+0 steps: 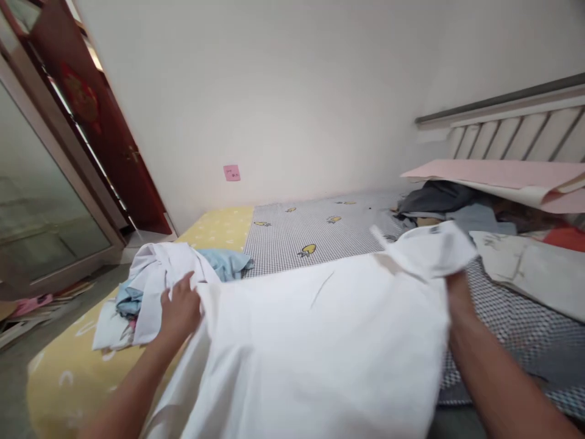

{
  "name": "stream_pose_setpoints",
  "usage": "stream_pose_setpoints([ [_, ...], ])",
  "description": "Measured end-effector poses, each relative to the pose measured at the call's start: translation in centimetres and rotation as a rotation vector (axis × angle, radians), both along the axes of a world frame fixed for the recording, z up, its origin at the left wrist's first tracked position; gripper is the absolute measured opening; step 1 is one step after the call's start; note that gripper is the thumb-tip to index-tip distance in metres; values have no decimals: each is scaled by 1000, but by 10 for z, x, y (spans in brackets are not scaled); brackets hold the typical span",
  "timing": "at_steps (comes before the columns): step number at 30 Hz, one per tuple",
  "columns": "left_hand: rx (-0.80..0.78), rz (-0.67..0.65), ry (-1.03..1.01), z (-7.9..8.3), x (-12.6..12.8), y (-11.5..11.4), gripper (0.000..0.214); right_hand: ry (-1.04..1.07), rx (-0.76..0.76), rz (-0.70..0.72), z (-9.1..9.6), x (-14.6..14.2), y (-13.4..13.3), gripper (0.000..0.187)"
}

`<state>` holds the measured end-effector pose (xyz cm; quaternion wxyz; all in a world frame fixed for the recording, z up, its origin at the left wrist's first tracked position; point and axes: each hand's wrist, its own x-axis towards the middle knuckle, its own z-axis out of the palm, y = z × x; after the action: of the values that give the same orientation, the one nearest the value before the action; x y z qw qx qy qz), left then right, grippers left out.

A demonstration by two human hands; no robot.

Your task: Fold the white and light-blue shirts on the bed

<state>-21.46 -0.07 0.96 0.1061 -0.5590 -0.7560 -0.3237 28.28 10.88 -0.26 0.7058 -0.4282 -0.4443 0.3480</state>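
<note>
A white shirt [320, 341] is stretched out between my hands, low in front of me, with its collar [429, 247] at the upper right. At the shirt's upper left corner, my left hand [181, 308] is closed on the cloth, some of its fingers raised. My right hand [458, 292] grips the collar end from behind, its fingers mostly covered by the fabric. Beyond my left hand lies a bundled white garment [169, 262] with light blue cloth [226, 262] beside and under it.
The bed has a checked sheet [283, 238] and yellow bedding [214, 228]. Dark clothes [434, 198], pink sheets [498, 174] and a pale folded cloth [534, 265] lie at the right, near a barred headboard [516, 134]. A red door [86, 103] stands at the far left.
</note>
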Motion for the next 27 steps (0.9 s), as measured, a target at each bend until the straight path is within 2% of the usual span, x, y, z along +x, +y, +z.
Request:
stream_pose_setpoints([
  [2,-230,64,54,-27,7,5,37,82,-204,43,-33,-7,14,67],
  [4,-356,104,154,-52,17,-4,46,128,-394,81,-69,-9,18,73],
  [6,-284,75,226,-76,27,-20,45,194,-477,83,-102,-3,11,67],
  [9,-99,-76,183,-110,40,-42,42,312,-463,15,-138,13,-10,58],
  [11,-45,-160,113,-130,51,-48,43,346,-450,-70,-155,27,-26,55],
  [13,-77,-193,30,-141,64,-44,44,351,-484,-125,-172,41,-42,54],
  [14,-134,-223,-28,-142,72,-37,46,356,-520,-135,-180,48,-50,55],
  [16,-281,-309,-187,-131,91,-17,60,388,-623,-121,-198,59,-63,60],
  [19,-458,-416,-418,-98,124,26,88,481,-772,-68,-222,66,-77,72],
  [22,-505,-446,-537,-75,159,73,101,607,-796,-27,-237,59,-85,85],
  [25,-502,-404,-658,-79,183,110,95,722,-718,37,-241,42,-85,95],
  [27,-528,-383,-707,-91,192,121,70,726,-675,135,-240,30,-83,88],
])
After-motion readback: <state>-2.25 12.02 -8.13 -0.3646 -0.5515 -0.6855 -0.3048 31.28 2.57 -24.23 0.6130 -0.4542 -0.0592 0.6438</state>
